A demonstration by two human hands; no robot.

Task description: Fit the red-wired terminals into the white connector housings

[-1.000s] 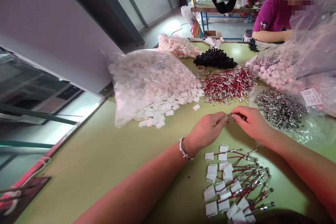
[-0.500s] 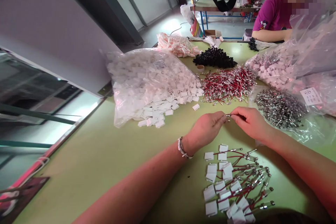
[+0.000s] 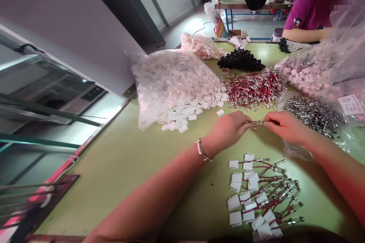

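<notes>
My left hand is closed in a pinch on a short wire lead whose metal terminals stick out past the fingertips; the rest of it is hidden in the hand. My right hand pinches the end of a small glass fuse, which meets a terminal between the two hands. How far the fuse sits in the terminal cannot be made out. Below the hands lie several red wires with white plastic housings at one end and glass fuses at the other.
Loose white housings spill from a clear bag. Behind the hands are red wire leads and black parts. Glass fuses are heaped on plastic at right, beside a bag of pale parts. A person sits across the table.
My hands have moved slightly apart, and more of the fuse and terminals now shows between them. The whole view has shifted a little, so the table's things appear further right.
</notes>
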